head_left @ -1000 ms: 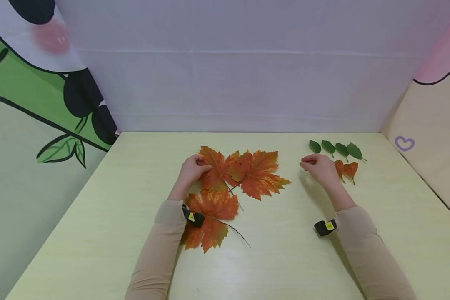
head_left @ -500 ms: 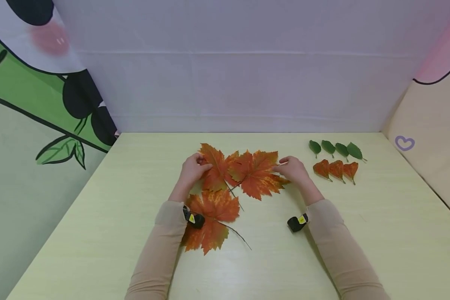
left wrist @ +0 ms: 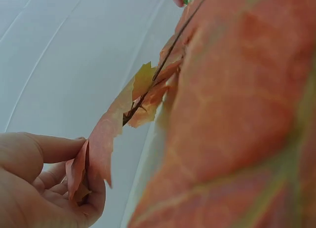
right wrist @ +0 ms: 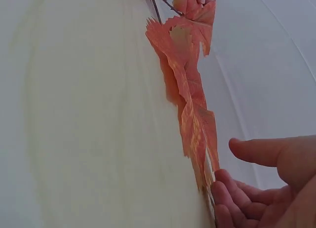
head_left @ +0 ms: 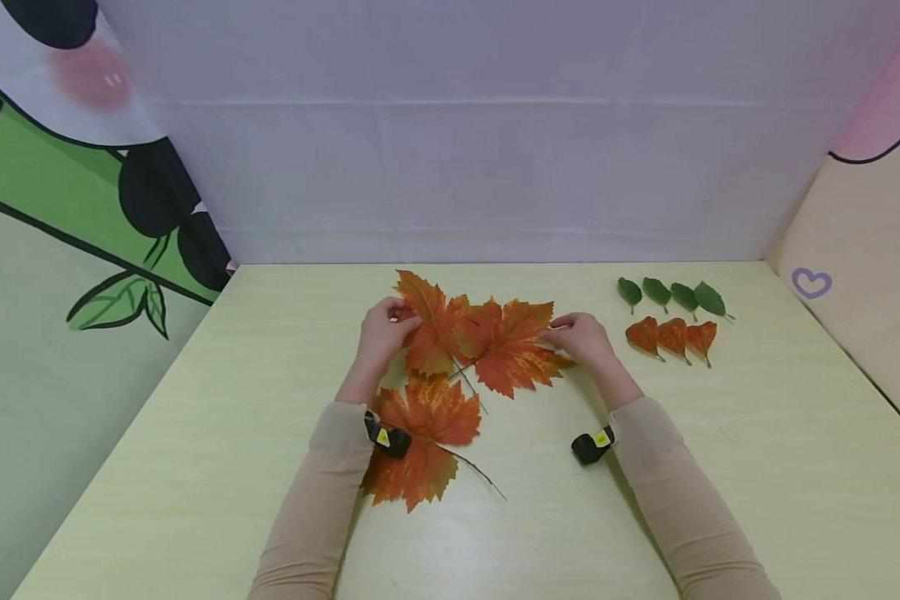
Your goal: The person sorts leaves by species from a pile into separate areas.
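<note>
My left hand (head_left: 382, 336) pinches the left edge of an orange maple leaf (head_left: 429, 327) between thumb and fingers; in the left wrist view the leaf's edge (left wrist: 101, 146) is folded within the grasp. That leaf's tip is raised, and its right side overlaps another maple leaf (head_left: 512, 350). At this second leaf's right edge is my right hand (head_left: 583, 339). In the right wrist view its fingertips (right wrist: 222, 177) touch or nearly touch the leaf, while the thumb (right wrist: 256, 151) stands apart. Under my left wrist lies a third maple leaf (head_left: 427, 417), partly hidden by the wrist camera.
Several small green leaves (head_left: 656, 291) form a row at the back right of the pale table (head_left: 780, 467). Just in front of them lie three small orange leaves (head_left: 672, 337), side by side. A fabric backdrop (head_left: 495, 183) rises behind the table's far edge.
My right hand has moved left from the small orange leaves, uncovering one, to the right maple leaf's edge. The left maple leaf's tip has risen slightly in my left hand.
</note>
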{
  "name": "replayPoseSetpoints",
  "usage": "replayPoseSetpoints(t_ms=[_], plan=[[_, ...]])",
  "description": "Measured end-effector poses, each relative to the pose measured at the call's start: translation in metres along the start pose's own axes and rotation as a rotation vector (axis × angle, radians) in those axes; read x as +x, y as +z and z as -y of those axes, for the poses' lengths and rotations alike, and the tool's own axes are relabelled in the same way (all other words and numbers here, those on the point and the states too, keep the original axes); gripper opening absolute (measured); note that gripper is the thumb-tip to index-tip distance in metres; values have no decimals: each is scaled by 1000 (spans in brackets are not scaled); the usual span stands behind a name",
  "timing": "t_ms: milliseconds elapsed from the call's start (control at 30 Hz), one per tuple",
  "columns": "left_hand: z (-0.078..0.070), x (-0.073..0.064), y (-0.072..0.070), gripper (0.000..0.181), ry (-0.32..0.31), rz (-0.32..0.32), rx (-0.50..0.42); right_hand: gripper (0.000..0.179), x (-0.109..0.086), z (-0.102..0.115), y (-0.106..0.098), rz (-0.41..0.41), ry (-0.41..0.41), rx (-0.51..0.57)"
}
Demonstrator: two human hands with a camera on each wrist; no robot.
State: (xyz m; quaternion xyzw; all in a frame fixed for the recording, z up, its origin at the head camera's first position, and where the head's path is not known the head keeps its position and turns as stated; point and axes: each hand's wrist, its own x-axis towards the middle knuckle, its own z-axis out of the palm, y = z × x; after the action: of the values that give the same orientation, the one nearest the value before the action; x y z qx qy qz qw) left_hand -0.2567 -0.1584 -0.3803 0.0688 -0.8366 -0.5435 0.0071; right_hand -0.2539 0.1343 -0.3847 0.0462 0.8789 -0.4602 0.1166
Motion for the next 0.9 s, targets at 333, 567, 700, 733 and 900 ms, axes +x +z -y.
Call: replayPoseSetpoints(t_ms=[333, 567, 700, 733, 900], plan=[[-12, -5, 1, 26, 19, 2, -105, 68, -4, 4, 12, 32, -34, -295], [-22, -8, -9, 25, 45, -19, -191, 72, -9, 8, 13, -3, -30, -394], [-29, -7, -18, 26, 51, -29, -246, 71, -9, 9, 12, -2, -28, -397], [-30, -6, -21, 27, 50, -32, -262, 70, -9, 8, 12, -1, -29, -397], [-41, 0, -39, 28, 50, -73, -309, 65, -7, 7, 10, 9, -19, -361]])
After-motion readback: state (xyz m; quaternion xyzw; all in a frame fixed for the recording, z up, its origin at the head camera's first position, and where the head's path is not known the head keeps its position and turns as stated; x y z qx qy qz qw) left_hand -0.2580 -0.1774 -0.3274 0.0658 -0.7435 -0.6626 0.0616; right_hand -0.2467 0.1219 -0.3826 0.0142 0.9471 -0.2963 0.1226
